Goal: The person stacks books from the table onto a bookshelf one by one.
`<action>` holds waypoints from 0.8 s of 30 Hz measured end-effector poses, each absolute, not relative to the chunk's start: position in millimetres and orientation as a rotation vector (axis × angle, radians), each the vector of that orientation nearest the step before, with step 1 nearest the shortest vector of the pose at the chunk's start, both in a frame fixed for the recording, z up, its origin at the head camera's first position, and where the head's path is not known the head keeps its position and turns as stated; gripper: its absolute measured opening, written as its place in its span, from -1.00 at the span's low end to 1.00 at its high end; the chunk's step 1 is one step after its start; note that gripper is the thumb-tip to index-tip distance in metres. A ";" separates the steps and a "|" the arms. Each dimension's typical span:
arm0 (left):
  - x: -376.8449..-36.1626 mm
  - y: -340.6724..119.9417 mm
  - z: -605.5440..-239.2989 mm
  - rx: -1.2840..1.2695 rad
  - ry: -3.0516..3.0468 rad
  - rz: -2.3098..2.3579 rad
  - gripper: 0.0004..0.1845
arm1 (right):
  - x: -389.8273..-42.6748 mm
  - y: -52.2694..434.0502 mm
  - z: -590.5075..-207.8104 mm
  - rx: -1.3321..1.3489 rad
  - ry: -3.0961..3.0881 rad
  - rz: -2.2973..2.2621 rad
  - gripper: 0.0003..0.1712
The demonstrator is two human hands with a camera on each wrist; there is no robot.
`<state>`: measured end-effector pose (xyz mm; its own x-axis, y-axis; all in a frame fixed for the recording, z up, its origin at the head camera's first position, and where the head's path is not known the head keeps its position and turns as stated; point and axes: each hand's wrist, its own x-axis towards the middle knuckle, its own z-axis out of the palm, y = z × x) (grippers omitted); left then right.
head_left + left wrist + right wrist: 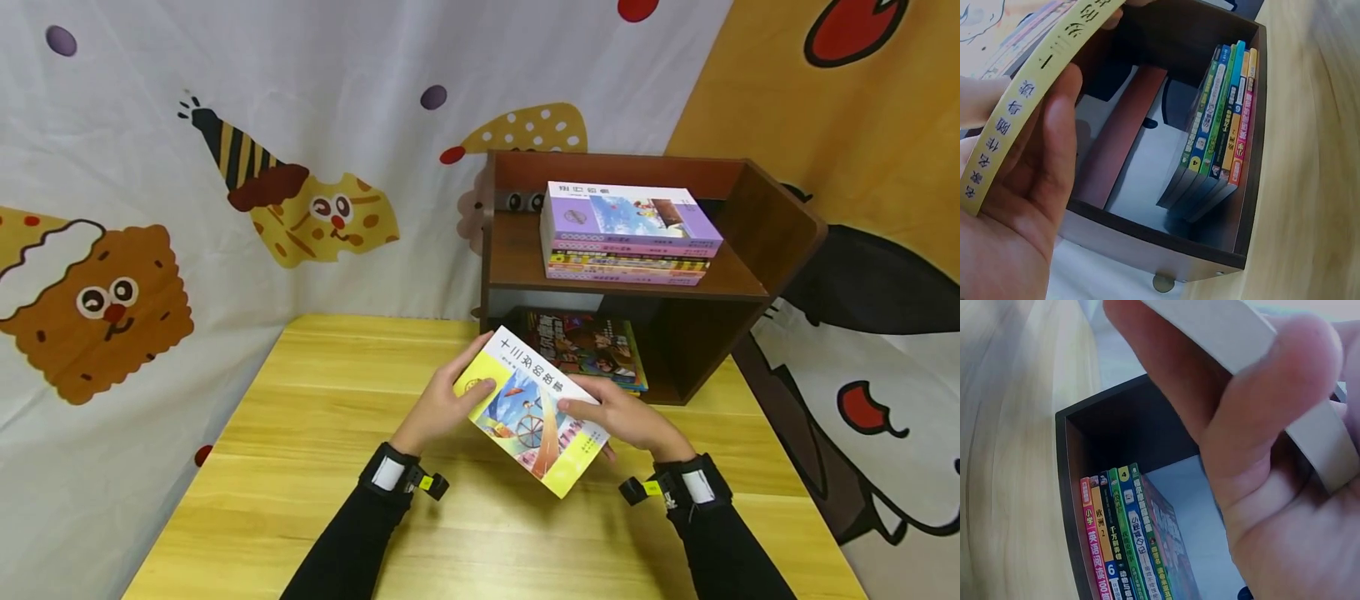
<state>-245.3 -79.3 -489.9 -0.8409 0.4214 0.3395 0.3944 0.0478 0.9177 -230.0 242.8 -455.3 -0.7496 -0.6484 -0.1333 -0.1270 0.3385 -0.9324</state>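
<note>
Both hands hold a yellow book [534,410] just above the wooden counter [300,467], right in front of the small brown shelf [780,242]. The left hand [442,408] grips the book's spine edge, thumb on the cover and fingers [1054,144] curled under it; the right hand [626,421] clasps the opposite, page edge, its fingers [1260,425] wrapped around the pale page block. The book sits tilted, one corner pointing toward the person.

On the shelf's upper board lies a flat stack of books [626,233], a purple-covered one on top. The lower compartment holds another stack of books [592,346], lying flat near the opening, with spare room beside it.

The risk I see is the book's far corner catching the shelf's upper board or nudging the lower stack out of line, since the opening is low and the book is held at a slant. The grip looks light at the edges too, so a bump could twist the book loose onto the counter
</note>
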 end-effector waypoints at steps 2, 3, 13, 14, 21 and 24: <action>-243.4 -78.0 -490.9 0.876 2.303 1.961 -0.27 | -230.1 243.1 -457.3 -0.659 2.148 -1.401 -0.53; -242.4 -77.4 -491.1 0.874 2.326 1.960 -0.28 | -230.0 243.3 -458.3 -0.644 2.162 -1.396 -0.54; -233.1 -78.1 -484.4 0.798 2.392 2.091 -0.32 | -224.4 252.6 -469.9 -0.589 2.251 -1.636 -0.58; -232.4 -78.3 -483.6 0.780 2.383 2.111 -0.32 | -223.5 252.9 -471.2 -0.577 2.264 -1.669 -0.56; -228.0 -77.3 -481.9 0.692 2.410 2.233 -0.28 | -210.8 238.6 -478.5 -0.236 2.410 -1.948 -0.35; -226.8 -74.9 -482.0 0.680 2.475 2.261 -0.27 | -201.7 229.0 -483.1 -0.079 2.451 -2.046 -0.31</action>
<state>-226.8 -74.9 -482.0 -0.8839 0.1005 0.4567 0.4639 0.0654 0.8835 -201.7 229.0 -483.1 -0.9974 -0.0042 0.0718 -0.0714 0.1784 -0.9814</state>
